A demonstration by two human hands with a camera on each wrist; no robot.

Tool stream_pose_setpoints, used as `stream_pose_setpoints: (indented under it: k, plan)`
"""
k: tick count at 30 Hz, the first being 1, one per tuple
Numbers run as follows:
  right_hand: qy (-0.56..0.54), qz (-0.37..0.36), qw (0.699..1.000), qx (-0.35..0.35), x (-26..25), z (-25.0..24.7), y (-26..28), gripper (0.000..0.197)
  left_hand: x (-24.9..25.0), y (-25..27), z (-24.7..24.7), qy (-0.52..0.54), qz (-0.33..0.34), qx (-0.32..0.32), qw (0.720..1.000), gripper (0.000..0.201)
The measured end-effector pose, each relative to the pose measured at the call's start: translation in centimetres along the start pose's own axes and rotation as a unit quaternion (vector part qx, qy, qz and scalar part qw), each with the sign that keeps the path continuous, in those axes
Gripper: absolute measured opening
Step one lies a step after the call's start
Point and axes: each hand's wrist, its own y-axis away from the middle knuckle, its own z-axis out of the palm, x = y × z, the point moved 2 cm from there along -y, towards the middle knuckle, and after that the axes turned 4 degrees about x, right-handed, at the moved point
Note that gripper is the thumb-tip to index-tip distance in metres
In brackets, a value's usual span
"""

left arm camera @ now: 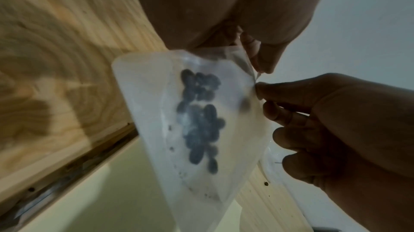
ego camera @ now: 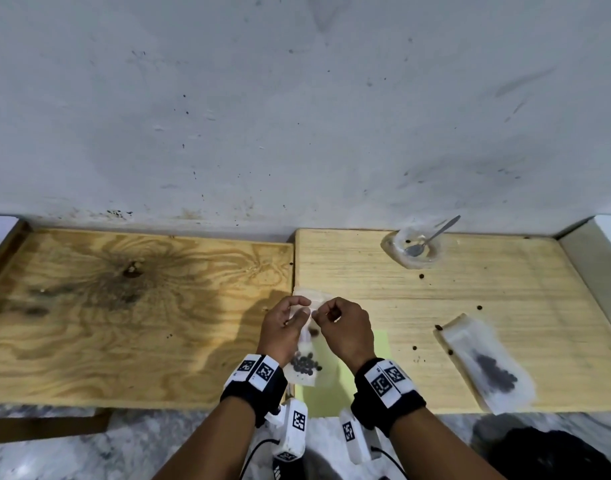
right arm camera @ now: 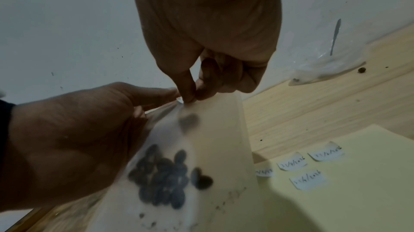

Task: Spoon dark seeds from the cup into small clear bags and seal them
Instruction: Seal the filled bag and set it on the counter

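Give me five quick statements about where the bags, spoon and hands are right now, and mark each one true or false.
1. Both hands hold the top edge of the held bag. True: the left hand and the right hand pinch it there.
2. The spoon is in the right hand. False: it rests in the clear cup by the wall.
3. The held bag has dark seeds in it. True.
4. The second bag is empty. False: it lies on the light wooden board with dark seeds inside.
5. No seeds have spilled. False: loose seeds lie on the board.
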Motion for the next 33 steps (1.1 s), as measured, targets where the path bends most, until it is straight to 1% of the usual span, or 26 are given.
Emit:
stream_pose_setpoints:
  k: [3,5,8,10,13,16,18,21,23,25,27,30,31,33]
  plan:
    - [-0.019,0.023,1.000,0.007,0.0,-0.3,-0.5,0.016,0.0,-0.4,0.0,-0.006,0.005,-0.008,1.000,0.015]
    - [-0.038,0.052,0.998,0.015,0.1,-0.6,-0.7,0.027,0.0,-0.6,-0.1,-0.005,0.006,-0.013,1.000,0.020]
    - [-0.084,0.094,0.991,0.048,0.6,-1.0,-1.0,0.051,0.2,-0.7,-0.4,-0.007,0.007,-0.012,1.000,0.023]
    - [-0.136,0.114,0.983,0.049,1.0,-1.0,-1.0,0.056,0.2,-0.9,-0.5,0.009,-0.004,-0.017,1.000,0.022]
    - [-0.194,0.130,0.971,0.045,1.4,-0.6,-1.1,0.049,0.5,-1.0,-0.4,0.025,-0.014,-0.024,0.999,0.021]
    - [-0.210,0.121,0.969,0.055,1.5,-0.4,-1.2,0.046,0.7,-1.1,-0.1,0.022,-0.005,-0.009,1.000,0.012]
    - [-0.208,0.107,0.970,0.061,1.5,-0.6,-1.1,0.047,0.6,-1.1,0.3,0.022,0.005,-0.004,1.000,0.010]
    - [-0.182,0.065,0.979,0.058,1.7,-1.2,-1.0,0.047,0.5,-1.2,0.9,0.013,0.013,0.006,1.000,0.014]
    - [-0.168,0.042,0.983,0.056,2.2,-2.1,-1.2,0.047,0.4,-1.1,1.7,0.014,0.009,-0.009,1.000,0.017]
    - [-0.158,0.030,0.986,0.050,2.9,-3.0,-1.6,0.045,0.0,-0.9,2.4,0.012,0.007,-0.027,1.000,0.025]
    - [-0.161,0.017,0.986,0.037,3.7,-4.1,-1.8,0.043,-0.2,-0.6,3.6,0.003,0.003,-0.028,1.000,0.031]
    - [-0.191,-0.013,0.981,0.015,5.8,-6.4,-2.1,0.033,-0.1,-0.5,5.9,-0.007,0.000,0.011,1.000,0.033]
    - [-0.198,-0.017,0.980,-0.002,7.0,-7.5,-2.2,0.028,0.1,-0.4,6.9,-0.013,-0.001,0.026,1.000,0.032]
    - [-0.200,-0.002,0.977,-0.071,9.8,-10.1,-2.1,0.020,0.7,-0.2,9.5,-0.009,-0.008,0.043,0.999,0.031]
